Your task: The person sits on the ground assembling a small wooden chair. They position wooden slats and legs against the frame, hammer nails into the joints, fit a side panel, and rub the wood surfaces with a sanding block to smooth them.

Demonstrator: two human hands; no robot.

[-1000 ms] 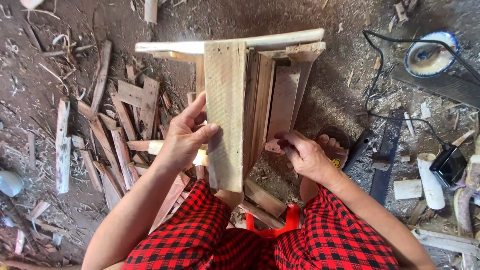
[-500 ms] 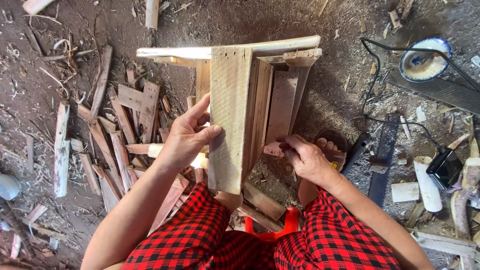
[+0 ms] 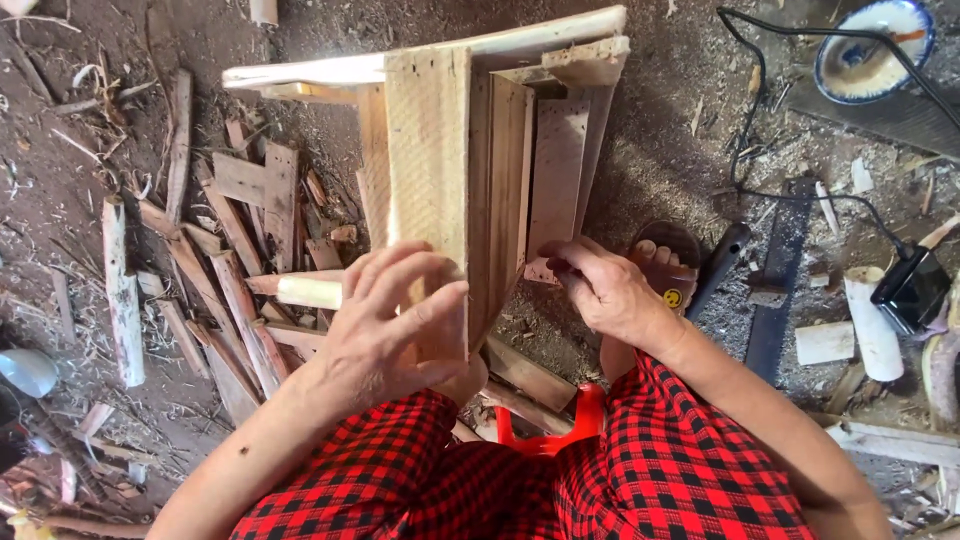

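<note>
Wooden slat frame (image 3: 470, 170), pale and rough-sawn; left hand (image 3: 390, 335) fingers spread flat on it, right hand (image 3: 600, 285) fingers curled at its lower edge, whatever they pinch hidden.

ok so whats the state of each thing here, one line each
wooden frame: tilted on edge, held between the knees
left hand: spread flat on the frame's front slat
right hand: fingers pinched at a lower slat; what they hold is hidden
scrap wood pieces: lying loose on the dirt
sandal: on the foot
black cable: slack, looping over the ground
bowl: upright
</note>
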